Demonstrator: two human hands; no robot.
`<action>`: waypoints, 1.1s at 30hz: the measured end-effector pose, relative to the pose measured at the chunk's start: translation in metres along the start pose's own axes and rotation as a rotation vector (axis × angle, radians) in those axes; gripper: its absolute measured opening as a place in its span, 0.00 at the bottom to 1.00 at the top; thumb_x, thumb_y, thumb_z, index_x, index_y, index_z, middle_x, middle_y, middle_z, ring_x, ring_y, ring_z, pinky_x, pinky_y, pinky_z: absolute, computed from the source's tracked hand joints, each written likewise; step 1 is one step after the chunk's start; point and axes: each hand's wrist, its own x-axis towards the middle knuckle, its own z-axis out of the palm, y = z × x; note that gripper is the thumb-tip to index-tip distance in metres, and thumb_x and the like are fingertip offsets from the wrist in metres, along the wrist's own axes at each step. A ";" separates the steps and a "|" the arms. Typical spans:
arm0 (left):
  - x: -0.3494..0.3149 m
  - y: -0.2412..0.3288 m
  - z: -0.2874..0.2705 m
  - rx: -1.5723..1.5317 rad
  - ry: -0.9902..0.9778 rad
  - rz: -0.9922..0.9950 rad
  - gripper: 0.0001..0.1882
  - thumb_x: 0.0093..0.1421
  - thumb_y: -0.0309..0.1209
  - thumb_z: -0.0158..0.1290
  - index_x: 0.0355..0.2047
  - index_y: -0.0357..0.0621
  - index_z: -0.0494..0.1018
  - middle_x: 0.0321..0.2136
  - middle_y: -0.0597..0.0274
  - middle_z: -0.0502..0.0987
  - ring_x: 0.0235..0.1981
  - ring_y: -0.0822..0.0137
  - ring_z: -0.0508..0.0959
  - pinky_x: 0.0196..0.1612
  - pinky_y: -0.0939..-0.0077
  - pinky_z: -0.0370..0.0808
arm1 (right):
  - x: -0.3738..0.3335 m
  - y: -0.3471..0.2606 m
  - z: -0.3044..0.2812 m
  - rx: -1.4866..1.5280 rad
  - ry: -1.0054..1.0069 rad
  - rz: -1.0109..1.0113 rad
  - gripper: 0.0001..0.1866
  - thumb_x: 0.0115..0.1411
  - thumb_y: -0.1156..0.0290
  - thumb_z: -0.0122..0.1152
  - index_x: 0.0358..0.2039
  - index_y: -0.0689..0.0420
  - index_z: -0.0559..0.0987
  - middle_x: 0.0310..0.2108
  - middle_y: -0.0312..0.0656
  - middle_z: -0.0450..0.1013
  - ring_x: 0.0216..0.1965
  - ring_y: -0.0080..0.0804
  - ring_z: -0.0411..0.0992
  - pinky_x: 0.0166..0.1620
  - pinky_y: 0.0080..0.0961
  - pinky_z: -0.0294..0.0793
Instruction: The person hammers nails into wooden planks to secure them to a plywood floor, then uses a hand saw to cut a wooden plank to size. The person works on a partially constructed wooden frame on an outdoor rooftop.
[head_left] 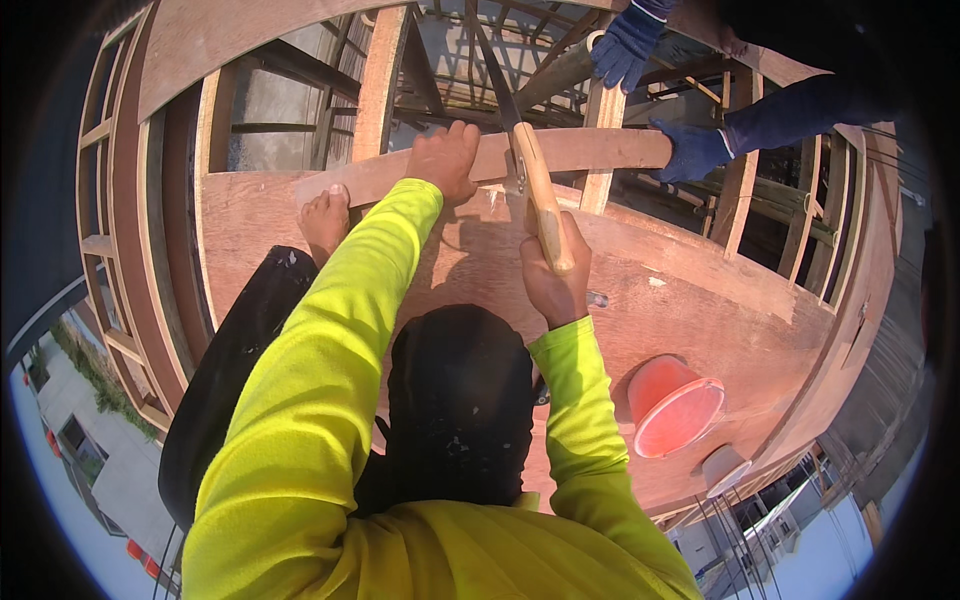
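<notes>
My right hand [557,280] is wrapped round the light wooden handle of a handsaw [541,195]. Its dark blade points away from me, crossing above a long plywood strip [590,149]; I cannot tell whether the teeth touch the wood. My left hand [445,165] grips the strip just left of the saw, fingers curled over its far edge. My bare foot [325,220] rests at the strip's left end. A co-worker's dark blue gloved hand [692,150] holds the right end, while their other glove [627,45] is on the framing beyond.
Under me lies a reddish plywood sheet [700,290] bearing an orange-red bucket [678,408] and a pale container [722,468] near its right edge. Past the sheet, wooden joists [383,80] run between open gaps with lower framing beneath. A timber frame [97,245] stands on the left.
</notes>
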 end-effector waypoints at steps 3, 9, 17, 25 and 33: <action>0.005 -0.009 -0.016 0.049 0.007 0.002 0.33 0.48 0.41 0.68 0.49 0.42 0.65 0.47 0.50 0.73 0.53 0.48 0.77 0.51 0.47 0.75 | -0.128 -0.004 -0.060 -0.126 -0.015 0.018 0.10 0.57 0.79 0.59 0.40 0.66 0.76 0.31 0.47 0.78 0.34 0.30 0.79 0.40 0.28 0.78; 0.006 -0.004 -0.012 0.040 0.027 0.001 0.34 0.47 0.42 0.69 0.49 0.42 0.66 0.47 0.50 0.73 0.53 0.47 0.77 0.52 0.48 0.75 | -0.061 -0.001 -0.033 -0.115 -0.003 -0.038 0.05 0.58 0.79 0.58 0.35 0.64 0.74 0.27 0.45 0.75 0.27 0.30 0.74 0.33 0.29 0.74; 0.009 -0.013 -0.018 0.041 0.040 -0.006 0.33 0.47 0.41 0.69 0.48 0.41 0.65 0.48 0.50 0.73 0.53 0.48 0.77 0.52 0.49 0.75 | -0.164 -0.009 -0.073 -0.342 -0.004 -0.062 0.07 0.58 0.80 0.60 0.38 0.65 0.76 0.28 0.46 0.80 0.28 0.32 0.80 0.37 0.28 0.80; 0.015 -0.007 -0.012 0.000 0.102 0.026 0.32 0.46 0.39 0.68 0.47 0.42 0.66 0.46 0.50 0.74 0.52 0.47 0.78 0.51 0.47 0.74 | 0.015 0.006 0.002 0.049 -0.004 -0.057 0.04 0.58 0.80 0.58 0.35 0.62 0.74 0.22 0.39 0.68 0.24 0.23 0.63 0.29 0.27 0.68; 0.021 -0.005 -0.028 0.047 0.100 0.015 0.32 0.46 0.39 0.69 0.47 0.41 0.66 0.46 0.51 0.74 0.53 0.48 0.77 0.52 0.48 0.75 | -0.143 0.000 -0.067 -0.256 0.053 -0.093 0.07 0.55 0.82 0.59 0.36 0.65 0.75 0.27 0.48 0.77 0.24 0.31 0.78 0.33 0.28 0.78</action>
